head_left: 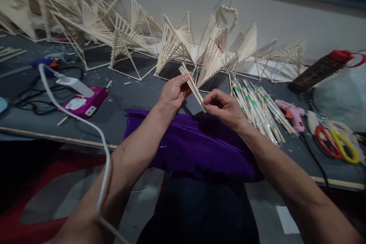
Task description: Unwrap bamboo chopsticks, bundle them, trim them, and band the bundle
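Note:
A small bundle of thin wooden sticks (192,84) slants between my two hands above a purple cloth (194,145). Fingers and thumb of my left hand (175,90) are closed around the upper part of the bundle. At its lower end, my right hand (223,107) pinches with thumb and forefinger against the stick tips. Right of that hand lies a pile of wooden sticks (257,110), some in clear wrappers with green print. Just beyond my hands stands a twisted model of glued sticks (211,63).
More stick models (126,42) line the wall. A magenta power outlet (85,103) with a white charger and cable sits left. On the right are a pink glue gun (294,114), scissors with red and yellow handles (328,143) and a dark bottle (320,70) with red cap.

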A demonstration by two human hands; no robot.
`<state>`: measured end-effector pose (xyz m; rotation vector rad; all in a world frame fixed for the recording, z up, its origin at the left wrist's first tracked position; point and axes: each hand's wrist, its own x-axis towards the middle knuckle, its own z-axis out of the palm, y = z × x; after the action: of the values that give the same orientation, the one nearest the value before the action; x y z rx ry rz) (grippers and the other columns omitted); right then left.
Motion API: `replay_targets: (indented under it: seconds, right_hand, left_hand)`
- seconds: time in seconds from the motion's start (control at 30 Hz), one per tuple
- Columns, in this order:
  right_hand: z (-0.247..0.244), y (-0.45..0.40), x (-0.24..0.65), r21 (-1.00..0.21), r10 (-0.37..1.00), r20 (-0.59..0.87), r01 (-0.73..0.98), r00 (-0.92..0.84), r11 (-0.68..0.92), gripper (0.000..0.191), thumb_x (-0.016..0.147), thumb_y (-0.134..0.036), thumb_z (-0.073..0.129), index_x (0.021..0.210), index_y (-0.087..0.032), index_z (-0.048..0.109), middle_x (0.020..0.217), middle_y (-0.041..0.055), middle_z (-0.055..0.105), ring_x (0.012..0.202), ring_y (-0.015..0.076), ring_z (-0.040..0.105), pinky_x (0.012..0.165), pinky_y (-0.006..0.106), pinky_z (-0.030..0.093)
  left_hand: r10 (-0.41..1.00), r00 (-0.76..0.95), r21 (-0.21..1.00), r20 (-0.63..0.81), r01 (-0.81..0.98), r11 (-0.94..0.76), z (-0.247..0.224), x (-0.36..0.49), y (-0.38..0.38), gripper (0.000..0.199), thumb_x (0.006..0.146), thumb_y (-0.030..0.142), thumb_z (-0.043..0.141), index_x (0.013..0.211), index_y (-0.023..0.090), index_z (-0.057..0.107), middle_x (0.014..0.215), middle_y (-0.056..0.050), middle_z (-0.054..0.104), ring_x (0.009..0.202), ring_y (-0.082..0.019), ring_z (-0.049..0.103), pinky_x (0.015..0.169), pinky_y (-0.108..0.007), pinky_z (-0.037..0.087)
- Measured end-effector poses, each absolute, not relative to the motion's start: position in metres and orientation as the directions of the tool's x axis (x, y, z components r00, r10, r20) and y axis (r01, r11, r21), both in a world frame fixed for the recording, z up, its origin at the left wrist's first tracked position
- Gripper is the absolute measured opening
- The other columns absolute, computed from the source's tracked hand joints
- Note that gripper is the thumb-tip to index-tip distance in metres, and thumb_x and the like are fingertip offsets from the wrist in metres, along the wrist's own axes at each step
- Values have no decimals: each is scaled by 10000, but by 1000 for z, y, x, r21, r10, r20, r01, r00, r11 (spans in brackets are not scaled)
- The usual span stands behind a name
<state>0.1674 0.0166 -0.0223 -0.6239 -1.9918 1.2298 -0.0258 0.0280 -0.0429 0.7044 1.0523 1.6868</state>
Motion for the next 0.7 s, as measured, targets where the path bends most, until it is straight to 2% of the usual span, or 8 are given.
replay_targets:
  seconds: [0.2, 0.33, 0.5, 0.63, 0.7]
  right_hand:
    - [-25, 15, 166, -867, 680, 319, 86, -660, 490, 51, 769, -195, 578, 817, -203, 594, 732, -19, 571, 644, 101, 493, 590, 230, 375]
    - [-28, 17, 165, -735, 647, 448, 158, -617, 659, 87, 756, -133, 542, 803, -195, 583, 735, -14, 563, 637, 102, 489, 612, 239, 384]
    - [-30, 20, 165, -508, 556, 597, 264, -578, 820, 121, 757, -91, 494, 795, -189, 552, 752, 18, 542, 654, 124, 496, 629, 258, 401]
    - [-27, 8, 164, -406, 430, 652, 191, -624, 894, 146, 762, -72, 475, 813, -193, 539, 771, 39, 560, 704, 145, 519, 662, 271, 419]
    - [-24, -4, 162, -395, 360, 640, 111, -679, 912, 152, 762, -67, 480, 822, -194, 538, 761, 37, 565, 707, 144, 521, 672, 268, 425]
  left_hand:
    - [916, -386, 878, -109, -470, -94, -40, -23, 28, 65, 708, 239, 751, 681, 209, 700, 711, -39, 700, 624, -145, 623, 525, -272, 527]
    - [903, -406, 872, -141, -483, -81, -36, -24, 26, 42, 733, 224, 726, 699, 210, 703, 733, -36, 701, 640, -142, 624, 539, -275, 525]
    - [890, -455, 891, -27, -415, -185, -42, -30, 29, 105, 707, 288, 764, 739, 218, 693, 740, -29, 695, 667, -149, 626, 543, -283, 518]
    - [862, -507, 890, 12, -387, -239, -50, -49, 38, 135, 735, 302, 757, 775, 206, 670, 718, -8, 673, 718, -134, 620, 597, -294, 518]
    - [819, -571, 890, 49, -348, -296, -50, -60, 41, 120, 771, 291, 726, 757, 198, 652, 686, 4, 652, 717, -121, 609, 604, -292, 508]
